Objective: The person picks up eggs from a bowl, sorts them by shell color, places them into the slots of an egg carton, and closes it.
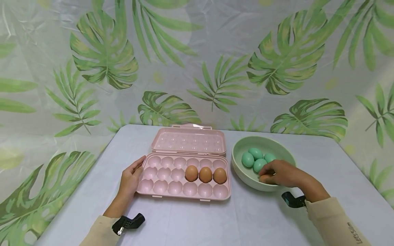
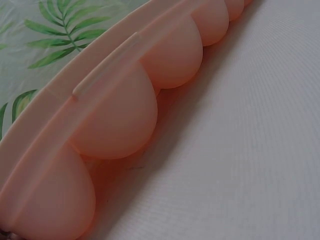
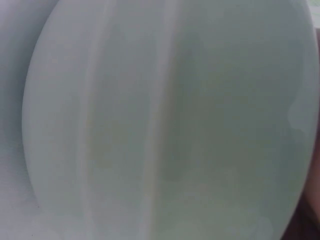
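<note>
carton [image 1: 175,188], pink with raised lid, bears three brown eggs [image 1: 205,174] in its middle row; left hand [image 1: 130,177] grips its left edge; right hand [image 1: 281,173] pinches another brown egg [image 1: 266,179] inside the green bowl [image 1: 278,147], near green eggs [image 1: 260,165]

Green leaf-patterned sheeting [image 1: 172,75] hangs behind a pale table [image 1: 184,222].

- Carton [image 1: 174,187]: pink plastic, smooth, soft sheen.
- Lid [image 1: 189,140]: looks like the same plastic; bright glossy highlights.
- Bowl [image 1: 278,148]: appears plastic, smooth, satin; outside faintly ridged.
- Brown eggs [image 1: 205,174]: smooth, slight sheen.
- Green eggs [image 1: 248,160]: smooth, satin; material uncertain.
- Cover [image 1: 184,222]: white, cloth-like, matt, finely textured.
- Backdrop [image 1: 172,75]: plastic-looking sheet, creased, shiny in patches.
- Sleeves [image 1: 337,222]: matt cloth.
- Wrist mounts [image 1: 130,222]: black, plastic-looking; left one shows shiny metal.
</note>
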Demonstrator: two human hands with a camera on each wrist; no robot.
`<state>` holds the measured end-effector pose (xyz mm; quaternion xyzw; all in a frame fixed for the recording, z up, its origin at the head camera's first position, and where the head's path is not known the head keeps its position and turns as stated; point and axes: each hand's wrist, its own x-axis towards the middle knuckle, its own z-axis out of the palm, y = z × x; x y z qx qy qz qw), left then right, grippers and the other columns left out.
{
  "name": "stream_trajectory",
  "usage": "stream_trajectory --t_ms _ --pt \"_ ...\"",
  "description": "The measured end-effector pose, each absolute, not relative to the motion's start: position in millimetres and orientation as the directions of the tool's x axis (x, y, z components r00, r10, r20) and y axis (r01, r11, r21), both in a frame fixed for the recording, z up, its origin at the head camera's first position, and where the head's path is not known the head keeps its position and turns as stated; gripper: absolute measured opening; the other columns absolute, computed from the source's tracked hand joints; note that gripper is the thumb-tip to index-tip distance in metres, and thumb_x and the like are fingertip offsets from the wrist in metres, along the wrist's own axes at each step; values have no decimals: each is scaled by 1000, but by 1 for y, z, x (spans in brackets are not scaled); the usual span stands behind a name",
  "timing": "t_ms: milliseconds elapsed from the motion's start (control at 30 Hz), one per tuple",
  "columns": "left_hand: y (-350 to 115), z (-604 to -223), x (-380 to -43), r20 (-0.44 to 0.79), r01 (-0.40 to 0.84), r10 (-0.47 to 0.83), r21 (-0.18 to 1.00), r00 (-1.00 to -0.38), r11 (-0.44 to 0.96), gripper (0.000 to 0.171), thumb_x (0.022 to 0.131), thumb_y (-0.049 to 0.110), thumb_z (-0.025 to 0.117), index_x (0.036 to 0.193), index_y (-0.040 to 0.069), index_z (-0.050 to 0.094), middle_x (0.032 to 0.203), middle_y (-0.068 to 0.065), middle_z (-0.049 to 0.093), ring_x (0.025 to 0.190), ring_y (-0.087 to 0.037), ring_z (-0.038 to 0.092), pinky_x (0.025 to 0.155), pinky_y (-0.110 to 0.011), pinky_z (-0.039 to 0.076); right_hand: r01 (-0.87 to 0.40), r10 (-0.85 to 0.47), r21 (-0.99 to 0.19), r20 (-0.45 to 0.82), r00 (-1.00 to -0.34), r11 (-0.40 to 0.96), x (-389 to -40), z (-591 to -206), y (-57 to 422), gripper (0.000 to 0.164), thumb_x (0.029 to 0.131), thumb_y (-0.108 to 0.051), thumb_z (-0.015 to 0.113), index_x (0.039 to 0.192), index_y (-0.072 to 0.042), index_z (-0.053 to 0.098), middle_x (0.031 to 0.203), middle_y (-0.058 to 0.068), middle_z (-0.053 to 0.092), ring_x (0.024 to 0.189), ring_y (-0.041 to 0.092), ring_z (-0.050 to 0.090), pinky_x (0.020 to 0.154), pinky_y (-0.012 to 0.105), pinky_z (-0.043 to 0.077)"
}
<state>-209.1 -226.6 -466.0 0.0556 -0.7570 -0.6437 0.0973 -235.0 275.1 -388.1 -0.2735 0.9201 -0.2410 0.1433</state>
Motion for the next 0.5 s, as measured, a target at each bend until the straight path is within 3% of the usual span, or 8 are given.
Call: stream_trajectory --t_ms 500 --pt "-228 -470 -210 75 31 -218 979 -973 199 42 99 4 42 141 3 49 144 -11 48 135 -17 41 101 -14 38 -434 -549 -527 -77 -832 731 -230 -383 271 27 88 -27 70 107 -8 72 106 2 68 102 27 61 80 39 50"
